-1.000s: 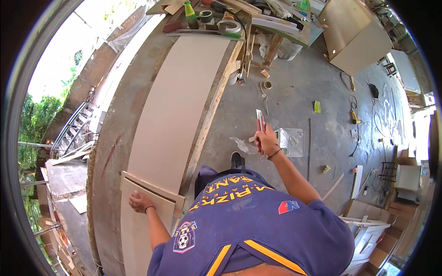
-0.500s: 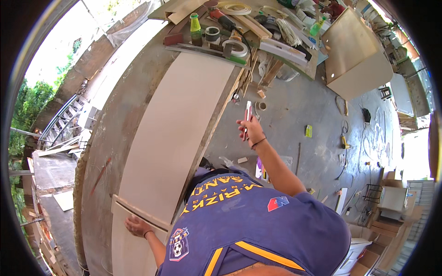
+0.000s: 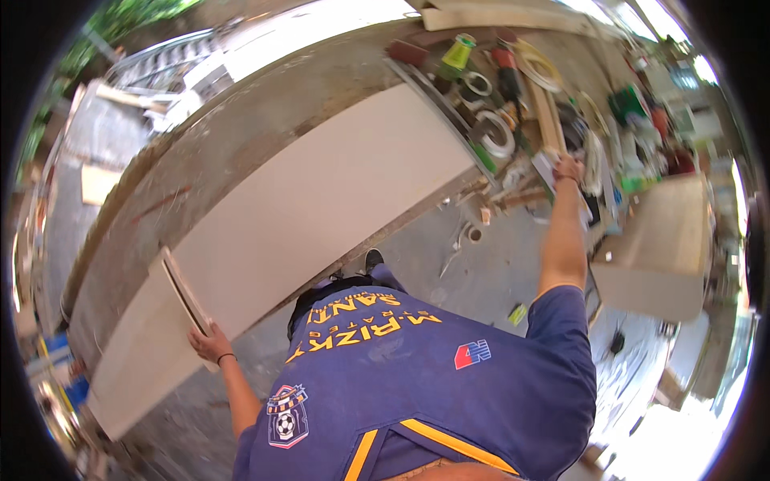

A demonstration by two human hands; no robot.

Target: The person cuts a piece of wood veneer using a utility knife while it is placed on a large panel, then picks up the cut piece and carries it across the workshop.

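Observation:
A long pale sheet (image 3: 321,192) lies across the grey workbench. Over its left part rests a second pale panel (image 3: 148,345), with a raised wooden edge (image 3: 183,282) facing the sheet. My left hand (image 3: 210,343) is closed round the near end of that edge. With the arm stretched far to the right, my right hand (image 3: 569,168) is at the cluttered end of the bench, beside a white piece (image 3: 545,168) and the end of a wooden strip (image 3: 549,120). Its fingers look curled, slightly blurred; what they hold is hidden.
A metal straightedge (image 3: 445,112) crosses the sheet's far right end. Behind it stand a green-capped bottle (image 3: 457,56), tape rolls (image 3: 493,135) and a red-and-black power tool (image 3: 507,72). A large wooden box (image 3: 658,248) stands at right. A tape roll (image 3: 473,234) lies on the floor.
The view has turned. My right hand, which held a red-and-white cutter knife over the floor, has reached to the cluttered bench end. My left hand has shifted to the panel edge's near end.

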